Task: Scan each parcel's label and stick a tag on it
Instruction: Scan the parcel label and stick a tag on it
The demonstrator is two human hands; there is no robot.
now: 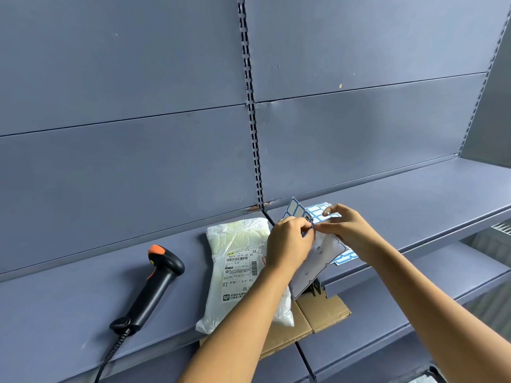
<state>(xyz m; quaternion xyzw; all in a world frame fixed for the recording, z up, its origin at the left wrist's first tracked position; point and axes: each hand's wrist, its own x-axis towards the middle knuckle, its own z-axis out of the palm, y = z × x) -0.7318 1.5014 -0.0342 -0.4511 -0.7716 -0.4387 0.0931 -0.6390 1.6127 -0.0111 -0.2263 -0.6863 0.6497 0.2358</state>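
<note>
While the soft poly-bag parcel [240, 246] lay label-up on the shelf [77, 302], the left hand [289, 244] and right hand [347, 226] pinched the light, floppy tag sheet [318, 259] close together, each tag probably peeling best from a corner.

Above a blue-grey metal shelf [83, 299], a person's left hand [289, 243] and right hand [347, 228] meet, both pinching the upper edge of a tag sheet [315, 261] of blue-bordered stickers. The sheet's white backing hangs between the wrists. Just left of the hands a white plastic parcel [237, 239] lies flat, its printed label [240, 268] and barcode facing up. The left forearm crosses the parcel's lower right corner. The parcel's near end rests on flattened brown cardboard [323, 309] that juts over the shelf's front edge. Further left, apart from the parcel, a black scanner [154, 286] with an orange top lies on its side, its coiled cable [110, 355] trailing off the front.
</note>
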